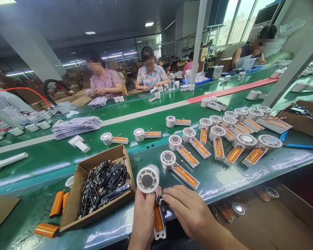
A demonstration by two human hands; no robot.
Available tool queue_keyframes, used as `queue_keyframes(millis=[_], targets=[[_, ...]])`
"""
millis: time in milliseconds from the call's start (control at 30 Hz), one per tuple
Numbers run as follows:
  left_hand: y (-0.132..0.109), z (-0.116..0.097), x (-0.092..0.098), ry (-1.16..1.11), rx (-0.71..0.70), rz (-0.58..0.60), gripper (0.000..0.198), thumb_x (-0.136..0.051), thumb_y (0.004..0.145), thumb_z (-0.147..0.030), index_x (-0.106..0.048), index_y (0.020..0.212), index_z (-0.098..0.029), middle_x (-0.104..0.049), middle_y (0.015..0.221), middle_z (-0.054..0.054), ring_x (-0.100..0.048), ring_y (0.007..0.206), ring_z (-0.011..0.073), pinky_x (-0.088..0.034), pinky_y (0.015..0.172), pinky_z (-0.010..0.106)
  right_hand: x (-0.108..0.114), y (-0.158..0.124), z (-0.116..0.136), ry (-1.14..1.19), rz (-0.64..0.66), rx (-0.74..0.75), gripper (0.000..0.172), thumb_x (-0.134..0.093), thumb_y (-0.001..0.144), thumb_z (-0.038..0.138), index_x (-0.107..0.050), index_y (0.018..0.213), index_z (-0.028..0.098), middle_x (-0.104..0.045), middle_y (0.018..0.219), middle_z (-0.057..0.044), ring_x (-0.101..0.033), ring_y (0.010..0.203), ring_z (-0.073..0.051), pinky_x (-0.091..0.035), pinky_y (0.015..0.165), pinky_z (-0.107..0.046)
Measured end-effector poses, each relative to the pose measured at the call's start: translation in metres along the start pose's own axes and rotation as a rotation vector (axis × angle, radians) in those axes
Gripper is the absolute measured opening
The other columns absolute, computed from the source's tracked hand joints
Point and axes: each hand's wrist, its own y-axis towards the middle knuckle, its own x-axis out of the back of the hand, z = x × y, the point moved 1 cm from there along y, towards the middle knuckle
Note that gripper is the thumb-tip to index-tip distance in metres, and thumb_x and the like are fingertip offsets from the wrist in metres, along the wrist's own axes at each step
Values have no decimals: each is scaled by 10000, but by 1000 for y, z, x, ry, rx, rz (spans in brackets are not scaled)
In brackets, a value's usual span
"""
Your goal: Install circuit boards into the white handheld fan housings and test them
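Observation:
My left hand (pixel 144 217) is wrapped round a white hand-held fan shell (pixel 147 180) with a round grille head and an orange battery (pixel 158 218) in its open handle. My right hand (pixel 188 210) pinches a small black part (pixel 160 200) at the top of that handle, fingers closed on it. Both hands are over the near edge of the green bench (pixel 219 177). To the left, a cardboard box (pixel 75 205) holds several black circuit boards (pixel 104 185).
Several open fan shells with orange batteries (pixel 184 173) lie on the bench ahead and to the right. Loose orange batteries (pixel 56 204) lie left of the box. Blue pliers (pixel 299 146) rest at right. Other people sit across the green conveyor (pixel 151 113). A carton (pixel 276 222) stands below the bench.

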Motion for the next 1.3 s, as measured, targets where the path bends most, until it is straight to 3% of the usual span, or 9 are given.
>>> queue_keyframes(millis=[100, 233, 467, 600, 733, 900, 1133, 1300], targets=[[0, 1, -1, -42, 10, -1, 176, -681, 744, -291, -554, 791, -177, -583, 674, -35, -487, 500, 79, -441, 514, 215, -1, -4, -1, 36, 3, -65, 281, -413, 941, 68, -615, 1123, 140, -713, 1028, -130, -674, 900, -232, -586, 751, -350], [2, 3, 1, -103, 45, 9, 295, -727, 718, -317, -589, 936, -175, -643, 786, 9, -567, 602, 121, -466, 537, 228, -2, -9, -4, 59, -64, -167, 292, -444, 930, 80, -597, 1161, 172, -711, 1025, -109, -683, 886, -216, -598, 750, -334], [3, 13, 4, -33, 15, -91, 216, -704, 731, -320, -596, 852, -177, -626, 698, -16, -533, 547, 112, -451, 517, 227, -1, -11, 0, 8, -86, -104, 315, -469, 894, 37, -654, 1113, 169, -731, 976, -104, -701, 834, -206, -612, 734, -317], [5, 17, 6, -58, -27, -76, 361, -701, 740, -349, -597, 1052, -201, -704, 905, 32, -652, 810, 181, -509, 744, 275, 0, -10, 1, 146, -132, -259, 286, -512, 892, 75, -678, 1094, 190, -742, 983, -88, -717, 861, -196, -610, 762, -285], [4, 21, 4, -129, -90, -29, 637, -628, 792, -324, -388, 1378, -262, -644, 1234, 71, -597, 1149, 229, -438, 973, 318, -6, -5, 5, 269, -167, -430, 265, -569, 858, 89, -700, 1070, 182, -745, 983, -85, -721, 856, -192, -606, 752, -255], [-2, 21, 1, -33, -242, -46, 786, -571, 839, -285, -156, 1505, -253, -536, 1381, 114, -549, 1217, 230, -412, 1018, 325, -20, 1, 14, 254, -196, -427, 283, -537, 868, 88, -694, 1089, 170, -736, 951, -96, -711, 832, -205, -603, 731, -280], [-5, 22, 2, 36, -279, -69, 860, -590, 858, -324, -57, 1526, -229, -480, 1434, 152, -505, 1280, 245, -408, 1037, 328, -30, 0, 17, 153, -212, -356, 327, -488, 883, 65, -675, 1131, 167, -720, 895, -103, -699, 775, -218, -606, 676, -313], [-2, 24, 1, 21, -253, -70, 813, -582, 859, -305, -114, 1521, -244, -516, 1406, 144, -555, 1231, 241, -432, 1017, 333, -32, 2, 19, 139, -174, -371, 317, -478, 906, 96, -687, 1132, 173, -680, 884, -115, -675, 770, -223, -598, 659, -322]])
